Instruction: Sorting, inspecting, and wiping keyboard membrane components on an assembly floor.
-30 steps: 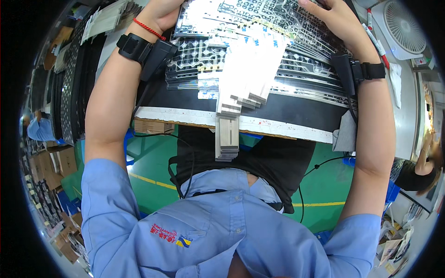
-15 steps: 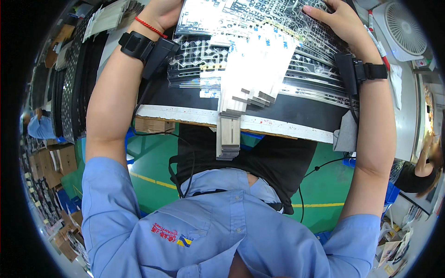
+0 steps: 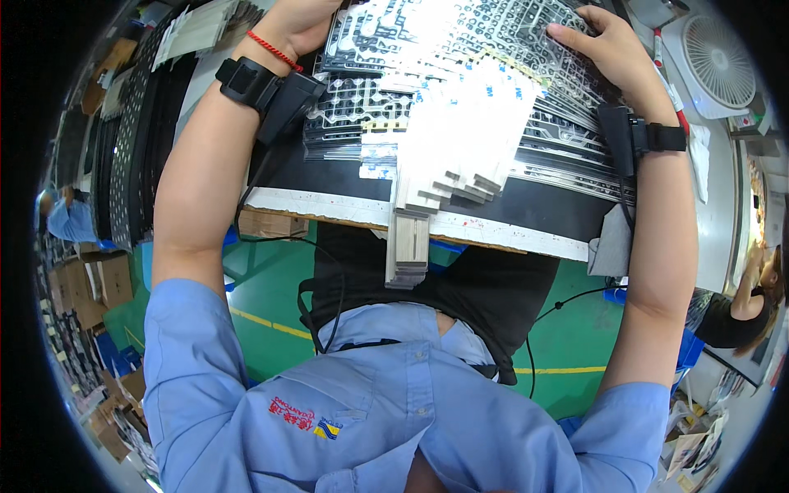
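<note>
Clear film sheets printed with black and silver circuit tracks (image 3: 362, 94) lie in a thick, fanned stack on the dark table top. My right hand (image 3: 612, 49) grips the stack's far right side, thumb on the top sheet and fingers over the edge. At the upper left, my left hand (image 3: 308, 29) is against the stack's left edge; its fingers run out of the picture. White tabs (image 3: 464, 131) with blue print stick out toward me from the middle of the stack, spread in overlapping layers. Their narrow grey tails (image 3: 407, 246) hang over the table's near edge.
A white fan (image 3: 719, 62) stands at the far right, near a red marker (image 3: 680, 123). Grey cloth (image 3: 610, 242) hangs at the table's right corner. Black racks (image 3: 123, 156) and cardboard boxes (image 3: 94, 283) are at the left. A person (image 3: 735, 316) works at the right.
The sheets and white tabs sit slightly farther right and lower in the picture, and my right thumb moved with them. The whole view has shifted a little too.
</note>
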